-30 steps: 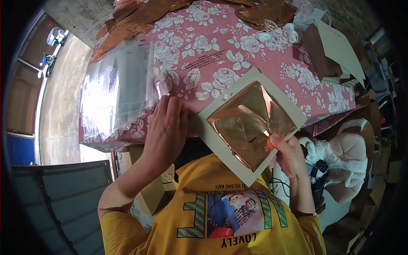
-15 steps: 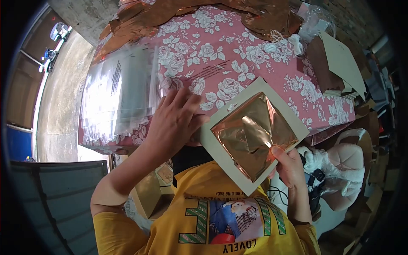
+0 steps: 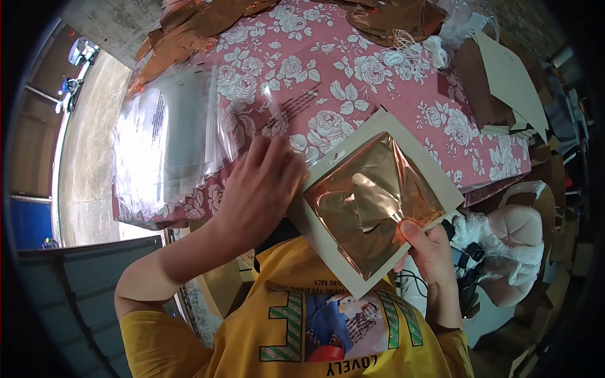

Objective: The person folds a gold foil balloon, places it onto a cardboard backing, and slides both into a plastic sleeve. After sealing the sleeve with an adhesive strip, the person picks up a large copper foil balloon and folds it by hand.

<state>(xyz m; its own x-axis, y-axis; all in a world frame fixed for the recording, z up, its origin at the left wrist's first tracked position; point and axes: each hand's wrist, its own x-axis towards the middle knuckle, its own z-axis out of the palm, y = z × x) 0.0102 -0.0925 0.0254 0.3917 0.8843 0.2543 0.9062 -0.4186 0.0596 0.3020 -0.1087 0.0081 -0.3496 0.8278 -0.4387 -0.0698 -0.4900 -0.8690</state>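
Observation:
My right hand grips a pale card by its lower right edge, the thumb lying on top. A folded sheet of shiny copper-coloured foil lies flat on the card, which is tilted cornerwise above the table's near edge. My left hand is beside the card's left corner, its fingers curled and slightly blurred. A clear plastic bag with printed text stretches from those fingers over the flowered cloth. The fingertips themselves are partly hidden.
A stack of clear plastic bags lies on the left of the pink flowered table. Copper foil pieces lie at the back, near white string. Pale cards are stacked at right. A wrapped padded chair stands beside the table.
My left hand has turned slightly and drawn nearer the card's left corner. The clear bag by it has shifted and shows a new glint. The card with foil has tilted slightly in my right hand.

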